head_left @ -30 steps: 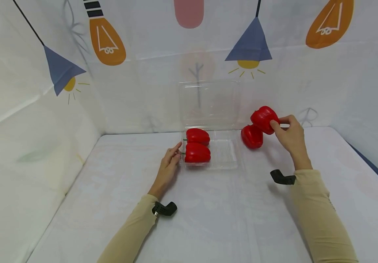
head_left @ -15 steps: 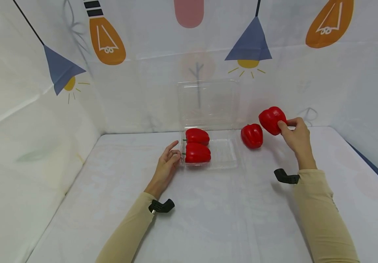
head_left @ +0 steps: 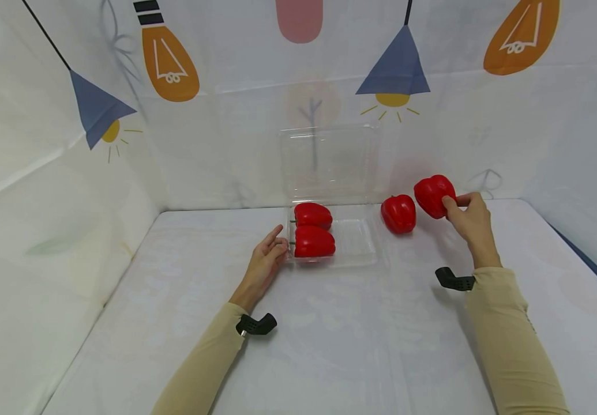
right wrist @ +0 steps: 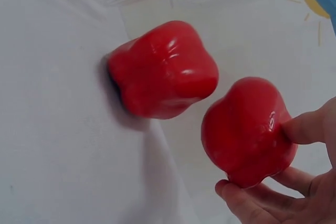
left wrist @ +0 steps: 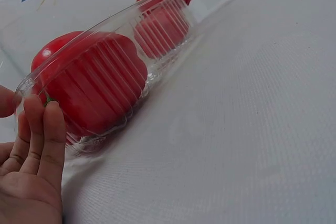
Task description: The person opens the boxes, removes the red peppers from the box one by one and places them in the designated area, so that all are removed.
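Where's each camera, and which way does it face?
Head: head-worn, facing forward and down at the clear container; left hand and right hand show.
Left wrist: wrist-worn, facing along the container; left hand close, right hand beyond.
Right wrist: wrist-worn, facing the loose pepper and held pepper; right hand shows.
Head and right wrist share these two peppers.

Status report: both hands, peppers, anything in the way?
Right hand gripping red bell pepper. Left hand touching clear plastic container. Two peppers inside. Loose pepper sits between held one and container.
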Demonstrator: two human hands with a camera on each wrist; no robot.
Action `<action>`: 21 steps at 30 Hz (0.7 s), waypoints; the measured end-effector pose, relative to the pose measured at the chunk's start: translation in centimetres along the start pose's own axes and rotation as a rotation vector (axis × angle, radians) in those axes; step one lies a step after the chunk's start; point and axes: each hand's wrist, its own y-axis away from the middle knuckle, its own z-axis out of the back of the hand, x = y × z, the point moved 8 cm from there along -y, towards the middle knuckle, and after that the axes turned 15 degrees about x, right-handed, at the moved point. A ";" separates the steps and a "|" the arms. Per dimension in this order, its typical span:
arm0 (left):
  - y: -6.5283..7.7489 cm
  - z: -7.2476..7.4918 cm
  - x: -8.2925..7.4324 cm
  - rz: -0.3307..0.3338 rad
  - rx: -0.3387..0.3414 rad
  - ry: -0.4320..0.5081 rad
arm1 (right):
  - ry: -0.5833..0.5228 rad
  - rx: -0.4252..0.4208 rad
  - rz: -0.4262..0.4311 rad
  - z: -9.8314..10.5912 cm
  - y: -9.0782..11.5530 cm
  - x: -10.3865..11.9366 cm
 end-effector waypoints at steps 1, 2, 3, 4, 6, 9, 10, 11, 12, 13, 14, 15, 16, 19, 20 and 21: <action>0.0 0.0 0.0 0.002 0.000 -0.007 | 0.006 0.005 -0.006 -0.1 -0.1 -0.1; 0.0 -0.1 0.0 0.004 -0.001 -0.017 | 0.017 0.007 -0.012 -0.1 -0.1 -0.3; 0.0 -0.1 0.0 0.005 -0.004 -0.026 | 0.021 0.012 -0.017 -0.1 -0.2 -0.5; 0.1 -0.1 0.0 0.005 -0.005 -0.039 | 0.024 0.014 -0.020 -0.2 -0.3 -0.6; 0.1 -0.2 0.0 0.011 -0.009 -0.067 | 0.034 0.015 -0.026 -0.2 -0.5 -0.9; 0.1 -0.2 0.0 0.020 -0.012 -0.101 | 0.039 0.022 -0.034 -0.4 -0.7 -1.3; 0.1 -0.2 0.0 0.024 -0.012 -0.108 | 0.039 0.030 -0.039 -0.5 -0.8 -1.5; 0.1 -0.2 0.1 0.027 -0.012 -0.113 | 0.037 0.036 -0.042 -0.7 -0.9 -1.6; 0.1 -0.2 0.1 0.028 -0.013 -0.114 | 0.035 0.045 -0.047 -0.8 -0.9 -1.8; 0.1 -0.2 0.1 0.027 -0.012 -0.117 | 0.030 0.057 -0.052 -0.9 -1.0 -1.9; 0.1 -0.1 0.1 0.028 -0.012 -0.123 | 0.025 0.066 -0.056 -1.0 -1.1 -2.1; 0.0 -0.1 0.1 0.028 -0.011 -0.125 | 0.023 0.075 -0.063 -1.2 -1.1 -2.2; 0.0 -0.1 0.1 0.028 -0.011 -0.130 | 0.025 0.079 -0.068 -1.2 -1.2 -2.4; 0.1 -0.1 0.1 0.028 -0.008 -0.144 | 0.031 0.087 -0.078 -1.4 -1.3 -2.6; 0.1 -0.1 0.0 0.029 -0.007 -0.148 | 0.033 0.086 -0.081 -1.5 -1.3 -2.7; 0.1 -0.1 0.0 0.029 -0.006 -0.149 | 0.032 0.093 -0.082 -1.6 -1.4 -2.8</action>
